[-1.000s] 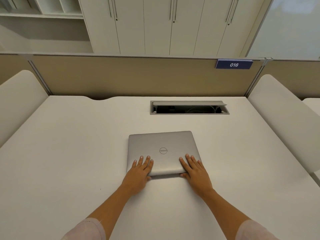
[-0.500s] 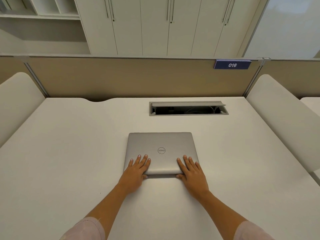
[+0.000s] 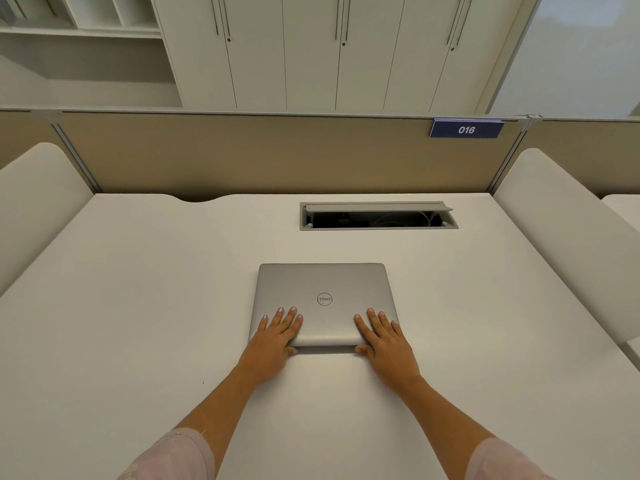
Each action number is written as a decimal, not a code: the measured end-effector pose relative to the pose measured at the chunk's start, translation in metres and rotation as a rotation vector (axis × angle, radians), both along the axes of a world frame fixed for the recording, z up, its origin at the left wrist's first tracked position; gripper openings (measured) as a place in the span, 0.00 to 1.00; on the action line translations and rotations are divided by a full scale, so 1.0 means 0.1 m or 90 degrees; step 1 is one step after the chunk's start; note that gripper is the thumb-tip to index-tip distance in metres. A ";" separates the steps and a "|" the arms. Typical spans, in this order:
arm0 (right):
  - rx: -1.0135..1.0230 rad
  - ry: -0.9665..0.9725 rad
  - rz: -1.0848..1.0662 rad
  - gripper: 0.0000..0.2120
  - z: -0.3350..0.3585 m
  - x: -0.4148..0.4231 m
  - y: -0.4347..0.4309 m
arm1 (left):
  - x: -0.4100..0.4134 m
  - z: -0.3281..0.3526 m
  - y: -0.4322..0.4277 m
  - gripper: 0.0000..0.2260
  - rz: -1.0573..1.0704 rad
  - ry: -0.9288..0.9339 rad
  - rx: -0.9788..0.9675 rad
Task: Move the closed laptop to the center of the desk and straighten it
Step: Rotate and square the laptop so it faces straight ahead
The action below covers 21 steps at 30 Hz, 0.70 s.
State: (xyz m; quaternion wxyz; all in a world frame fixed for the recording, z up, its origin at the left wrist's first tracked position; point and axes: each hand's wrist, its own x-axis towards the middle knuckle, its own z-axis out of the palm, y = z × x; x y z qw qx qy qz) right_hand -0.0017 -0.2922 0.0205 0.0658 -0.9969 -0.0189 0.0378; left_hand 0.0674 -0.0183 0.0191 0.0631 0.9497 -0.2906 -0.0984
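Silver-grey metal, matte, makes up the lid of the closed laptop (image 3: 323,299), and it lies flat on the pale white desk (image 3: 138,306), roughly at the middle of the surface, its edges running square with the desk's far edge. In the middle of the lid sits a round Dell logo (image 3: 324,299), turned away from the person so the letters read upside down from this side. Up on the beige partition (image 3: 259,154) behind the desk hangs a small dark blue plate (image 3: 465,129) with "016" in white.

The left hand (image 3: 275,339) rests on the near left corner of the lid, its fingers (image 3: 289,318) spread flat and pointing away, the thumb tucked down at the near edge. The right hand (image 3: 386,341) mirrors it on the near right corner, fingers splayed flat on the metal, thumb at the front edge. Neither hand closes around anything; both press open-palmed on top, with the logo between them and a little beyond the fingertips. The near edge of the laptop runs between the two thumbs.

Past the laptop, well apart from it, a cable hatch (image 3: 379,216) in the desk stands open, dark inside. White cupboards (image 3: 311,50) line the wall behind the partition.
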 end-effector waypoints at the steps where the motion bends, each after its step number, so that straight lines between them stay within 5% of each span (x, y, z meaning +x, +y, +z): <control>1: 0.001 -0.001 0.000 0.31 0.01 0.00 0.01 | 0.00 0.00 0.00 0.30 0.001 0.002 -0.003; 21: 0.026 0.010 -0.015 0.29 0.00 -0.04 0.05 | -0.14 0.04 0.00 0.30 0.021 0.014 -0.001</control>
